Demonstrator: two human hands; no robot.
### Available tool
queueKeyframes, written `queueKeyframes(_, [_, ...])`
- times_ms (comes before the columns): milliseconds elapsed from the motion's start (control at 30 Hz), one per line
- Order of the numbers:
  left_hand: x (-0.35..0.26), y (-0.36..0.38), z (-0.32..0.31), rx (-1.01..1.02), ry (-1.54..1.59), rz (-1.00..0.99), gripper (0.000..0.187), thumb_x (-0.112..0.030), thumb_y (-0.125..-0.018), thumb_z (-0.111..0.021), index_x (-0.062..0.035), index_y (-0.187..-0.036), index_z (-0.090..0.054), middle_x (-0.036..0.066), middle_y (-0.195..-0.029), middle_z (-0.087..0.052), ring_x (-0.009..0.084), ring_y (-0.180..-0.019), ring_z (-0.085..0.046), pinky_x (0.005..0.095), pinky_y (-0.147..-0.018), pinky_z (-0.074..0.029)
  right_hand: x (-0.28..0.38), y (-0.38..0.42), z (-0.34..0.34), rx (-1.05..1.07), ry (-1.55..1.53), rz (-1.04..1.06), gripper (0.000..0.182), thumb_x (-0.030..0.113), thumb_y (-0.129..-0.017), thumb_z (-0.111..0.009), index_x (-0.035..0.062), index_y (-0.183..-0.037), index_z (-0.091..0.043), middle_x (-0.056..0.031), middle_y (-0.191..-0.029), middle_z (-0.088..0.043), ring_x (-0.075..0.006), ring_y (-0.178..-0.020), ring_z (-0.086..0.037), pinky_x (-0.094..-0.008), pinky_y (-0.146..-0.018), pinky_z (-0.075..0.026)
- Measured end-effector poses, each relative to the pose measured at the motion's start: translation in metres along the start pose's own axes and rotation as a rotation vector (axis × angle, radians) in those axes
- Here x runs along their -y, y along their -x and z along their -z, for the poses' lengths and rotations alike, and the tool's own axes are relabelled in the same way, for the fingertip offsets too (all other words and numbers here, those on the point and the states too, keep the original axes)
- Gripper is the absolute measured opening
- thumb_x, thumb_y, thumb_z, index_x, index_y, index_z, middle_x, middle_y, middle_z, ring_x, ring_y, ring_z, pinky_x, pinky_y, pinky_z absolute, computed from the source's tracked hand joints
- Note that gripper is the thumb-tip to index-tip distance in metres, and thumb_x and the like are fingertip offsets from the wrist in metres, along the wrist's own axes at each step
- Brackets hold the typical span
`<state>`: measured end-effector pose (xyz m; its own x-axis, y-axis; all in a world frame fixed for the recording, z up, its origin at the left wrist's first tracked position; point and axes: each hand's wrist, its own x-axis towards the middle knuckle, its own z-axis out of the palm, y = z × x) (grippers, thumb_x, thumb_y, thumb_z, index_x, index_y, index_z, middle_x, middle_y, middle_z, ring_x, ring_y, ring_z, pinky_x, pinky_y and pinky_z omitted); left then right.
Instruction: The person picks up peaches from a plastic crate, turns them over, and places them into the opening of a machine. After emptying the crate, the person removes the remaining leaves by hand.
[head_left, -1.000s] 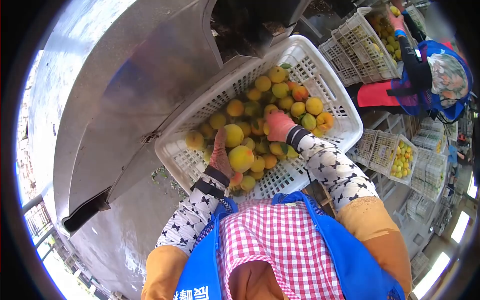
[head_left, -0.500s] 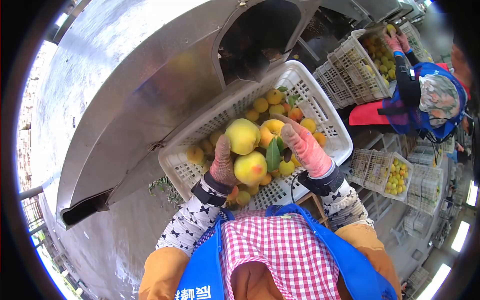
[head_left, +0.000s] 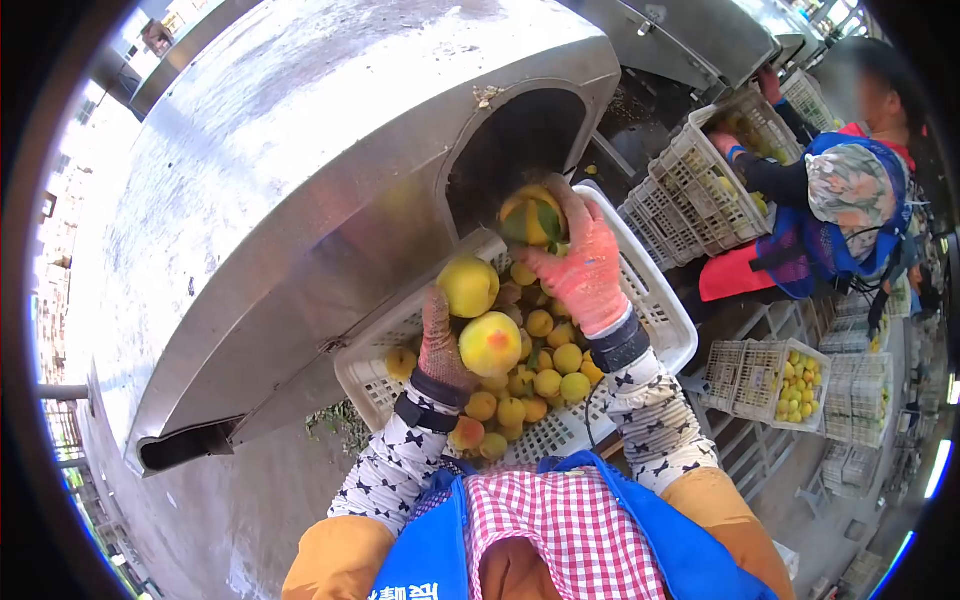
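My left hand (head_left: 441, 342), in a reddish knit glove, holds two yellow peaches (head_left: 478, 315) above the white plastic crate (head_left: 668, 322). My right hand (head_left: 579, 268), also gloved, grips a yellow peach with green leaves (head_left: 530, 217) raised at the dark arched opening (head_left: 505, 150) of the steel machine. Several yellow and blushed peaches (head_left: 545, 369) lie loose in the crate below both hands.
The steel machine housing (head_left: 290, 170) fills the left and centre. A co-worker in a blue apron and patterned head cover (head_left: 850, 190) handles fruit in another white crate (head_left: 695, 190) at the right. More crates with fruit (head_left: 790, 375) stand lower right.
My right hand has lifted its leafy peach from above the crate up to the machine's opening. My left hand keeps its two peaches and has moved little.
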<state>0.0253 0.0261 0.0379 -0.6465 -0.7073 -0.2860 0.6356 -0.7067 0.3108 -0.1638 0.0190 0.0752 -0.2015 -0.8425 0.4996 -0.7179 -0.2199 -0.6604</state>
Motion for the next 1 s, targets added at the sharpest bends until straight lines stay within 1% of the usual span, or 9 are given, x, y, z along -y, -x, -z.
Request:
queueKeyframes(200, [-0.003,-0.005,0.036,-0.138,-0.008,0.025,0.089,-0.079,-0.074,-0.055,-0.0031,-0.121,-0.052,0.017,-0.103,-0.059,0.0297,-0.088,-0.062,0.0452,-0.076,-0.055,0.004,-0.036,-0.047,0.120,0.375,-0.199,0.081,0.033,-0.072,-0.077,0.0022,-0.137,-0.042,-0.0211,-0.117,-0.055,-0.0377,-0.104,-0.057,-0.0430,-0.083,-0.051])
queueKeyframes(333, [-0.004,-0.005,0.038,-0.098,0.041,0.057,0.093,-0.079,-0.074,-0.055,0.0005,-0.121,-0.051,0.017,-0.103,-0.059,0.0301,-0.086,-0.062,0.0455,-0.076,-0.055,-0.016,-0.067,-0.073,-0.109,0.364,0.011,0.081,0.030,-0.073,-0.075,0.0013,-0.140,-0.039,-0.0235,-0.118,-0.054,-0.0370,-0.102,-0.058,-0.0415,-0.082,-0.052])
queueKeyframes(400, [-0.007,-0.002,0.032,0.083,0.228,0.217,0.092,-0.077,-0.075,-0.055,-0.0001,-0.125,-0.050,0.018,-0.107,-0.059,0.0315,-0.091,-0.061,0.0467,-0.080,-0.055,-0.002,-0.052,-0.031,-0.119,-0.119,-0.024,0.082,0.028,-0.072,-0.077,0.0022,-0.140,-0.040,-0.0221,-0.122,-0.053,-0.0344,-0.102,-0.059,-0.0402,-0.084,-0.051])
queueKeyframes(500, [-0.010,-0.009,0.033,0.248,0.306,0.263,0.092,-0.076,-0.076,-0.055,-0.0007,-0.129,-0.048,0.020,-0.114,-0.058,0.0330,-0.097,-0.061,0.0483,-0.084,-0.054,0.020,-0.027,0.008,0.291,-0.542,-0.172,0.081,0.025,-0.070,-0.080,0.0028,-0.139,-0.043,-0.0202,-0.126,-0.053,-0.0319,-0.106,-0.058,-0.0384,-0.088,-0.050])
queueKeyframes(567, [-0.010,-0.006,0.008,0.117,0.256,0.287,0.094,-0.080,-0.075,-0.051,-0.0012,-0.128,-0.049,0.019,-0.113,-0.060,0.0331,-0.094,-0.063,0.0468,-0.083,-0.054,0.016,-0.011,0.012,0.606,-0.378,0.224,0.080,0.025,-0.069,-0.082,0.0033,-0.137,-0.046,-0.0188,-0.127,-0.053,-0.0306,-0.110,-0.057,-0.0371,-0.092,-0.048])
queueKeyframes(667, [-0.008,-0.008,-0.011,-0.073,0.130,0.258,0.101,-0.085,-0.072,-0.045,-0.0004,-0.126,-0.051,0.018,-0.108,-0.064,0.0316,-0.090,-0.065,0.0433,-0.083,-0.055,0.024,0.005,0.016,0.605,-0.319,0.073,0.080,0.030,-0.068,-0.082,0.0039,-0.136,-0.047,-0.0195,-0.124,-0.055,-0.0313,-0.113,-0.057,-0.0369,-0.094,-0.048])
queueKeyframes(733, [-0.011,-0.014,0.010,0.142,-0.026,0.423,0.100,-0.084,-0.074,-0.044,0.0013,-0.125,-0.052,0.020,-0.104,-0.065,0.0308,-0.089,-0.066,0.0428,-0.083,-0.055,0.020,0.000,0.006,0.451,-0.258,-0.057,0.079,0.035,-0.067,-0.082,0.0046,-0.132,-0.050,-0.0216,-0.122,-0.056,-0.0338,-0.111,-0.058,-0.0395,-0.092,-0.049])
queueKeyframes(833, [-0.007,-0.012,0.017,-0.031,0.019,0.314,0.085,-0.072,-0.083,-0.050,0.0030,-0.122,-0.054,0.020,-0.101,-0.066,0.0310,-0.088,-0.065,0.0448,-0.082,-0.055,-0.010,-0.018,-0.034,-0.069,0.213,-0.015,0.074,0.042,-0.066,-0.081,0.0043,-0.124,-0.054,-0.0218,-0.110,-0.058,-0.0388,-0.095,-0.061,-0.0438,-0.077,-0.053])
queueKeyframes(1000, [0.002,-0.008,0.042,-0.408,0.288,0.029,0.048,-0.040,-0.092,-0.054,-0.0019,-0.122,-0.053,0.017,-0.114,-0.062,0.0360,-0.104,-0.061,0.0553,-0.090,-0.048,-0.008,-0.041,-0.079,-0.009,0.437,-0.210,0.067,0.038,-0.069,-0.079,0.0002,-0.119,-0.055,-0.0218,-0.107,-0.061,-0.0378,-0.097,-0.060,-0.0408,-0.079,-0.052])
